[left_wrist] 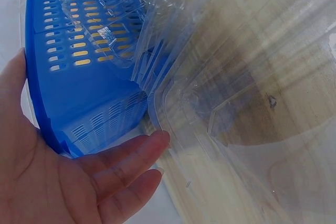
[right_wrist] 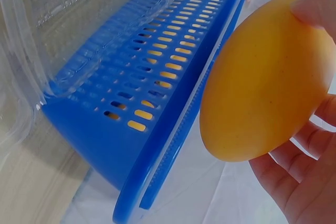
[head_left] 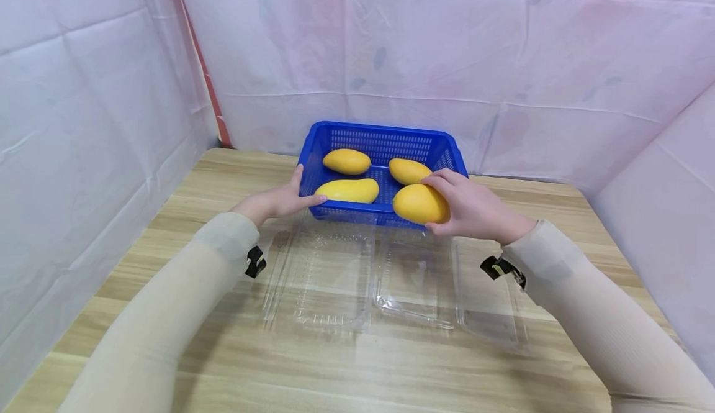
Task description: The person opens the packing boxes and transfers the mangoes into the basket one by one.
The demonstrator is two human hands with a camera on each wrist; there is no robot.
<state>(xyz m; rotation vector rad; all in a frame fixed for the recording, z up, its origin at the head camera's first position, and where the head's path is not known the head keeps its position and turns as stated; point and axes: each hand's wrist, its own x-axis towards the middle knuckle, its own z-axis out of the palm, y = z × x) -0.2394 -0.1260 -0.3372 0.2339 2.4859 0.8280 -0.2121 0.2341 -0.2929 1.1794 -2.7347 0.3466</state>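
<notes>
My right hand [head_left: 472, 208] grips a yellow mango [head_left: 419, 204] just above the front right rim of a blue slotted basket [head_left: 385, 205]. In the right wrist view, thumb and fingers hold opposite sides of this mango [right_wrist: 265, 82], which is outside the rim. At the basket's front left corner is my left hand [head_left: 276, 202], fingers spread along the corner. The left wrist view shows its extended fingers [left_wrist: 131, 163] beside the basket wall [left_wrist: 89, 93]. Inside the basket lie three more mangoes: back left [head_left: 346, 161], front left [head_left: 349, 190] and right [head_left: 409, 171].
Clear plastic boxes stand in a row on the wooden table [head_left: 346, 369] before the basket: a left box [head_left: 335, 276], a middle box [head_left: 416, 282] and a right clear piece [head_left: 486, 295]. A pale sheet [head_left: 424, 46] hangs close behind the basket.
</notes>
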